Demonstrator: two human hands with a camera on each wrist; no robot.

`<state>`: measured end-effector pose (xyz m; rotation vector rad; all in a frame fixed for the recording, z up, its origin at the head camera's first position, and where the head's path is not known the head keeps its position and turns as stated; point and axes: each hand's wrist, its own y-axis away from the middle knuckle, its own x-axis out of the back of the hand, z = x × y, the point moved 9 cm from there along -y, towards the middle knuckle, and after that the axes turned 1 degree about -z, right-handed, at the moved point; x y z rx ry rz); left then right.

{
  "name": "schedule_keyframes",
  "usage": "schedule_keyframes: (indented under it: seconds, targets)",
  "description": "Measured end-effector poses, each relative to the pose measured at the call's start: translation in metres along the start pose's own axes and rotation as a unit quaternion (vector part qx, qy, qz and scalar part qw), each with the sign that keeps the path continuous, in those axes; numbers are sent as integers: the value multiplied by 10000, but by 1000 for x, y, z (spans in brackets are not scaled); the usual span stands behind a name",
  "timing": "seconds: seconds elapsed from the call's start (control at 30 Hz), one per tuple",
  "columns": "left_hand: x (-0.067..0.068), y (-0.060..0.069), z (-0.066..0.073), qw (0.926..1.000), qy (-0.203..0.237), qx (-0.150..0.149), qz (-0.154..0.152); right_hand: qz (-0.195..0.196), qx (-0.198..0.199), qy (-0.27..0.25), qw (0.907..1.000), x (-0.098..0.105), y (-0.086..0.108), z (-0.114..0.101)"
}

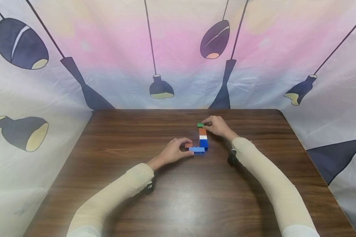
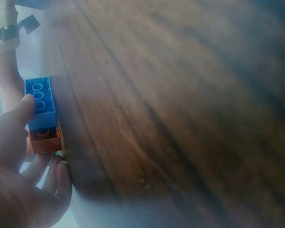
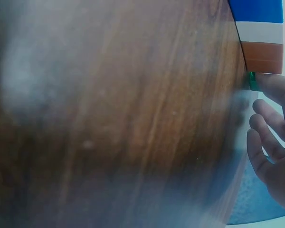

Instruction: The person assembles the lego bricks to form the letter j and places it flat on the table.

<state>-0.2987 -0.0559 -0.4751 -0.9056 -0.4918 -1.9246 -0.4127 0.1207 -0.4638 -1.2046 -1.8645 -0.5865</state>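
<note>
My left hand (image 1: 173,150) pinches the near end of a toy-brick build, its thumb against a light blue brick (image 1: 197,151) and its fingers by an orange-red brick (image 1: 189,145). In the left wrist view the hollow undersides of the blue brick (image 2: 39,102) and the orange brick (image 2: 46,145) show. From there a row of blue (image 1: 203,144), white (image 1: 203,137) and orange (image 1: 202,131) bricks runs away from me. At its far end my right hand (image 1: 218,125) holds a small green brick (image 1: 200,125), partly hidden by a finger in the right wrist view.
The build is over a brown wood-grain table (image 1: 121,197), nearer its far edge. A printed cloth (image 1: 184,42) with lamp drawings hangs behind and along both sides. Dark wrist cameras (image 1: 232,158) sit under the sleeves.
</note>
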Motion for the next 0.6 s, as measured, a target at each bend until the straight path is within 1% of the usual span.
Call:
schedule_keyframes:
  seconds: [0.4, 0.5, 0.6]
  targets:
    - [1, -1, -2, 10000, -22, -84, 32, -11, -26, 91, 10000, 1, 2, 3]
    - [1, -1, -1, 10000, -19, -73, 35, 39, 19, 75, 10000, 6, 5, 4]
    - [1, -1, -2, 10000, 20, -60, 60, 171, 74, -8, 9998, 16, 11, 4]
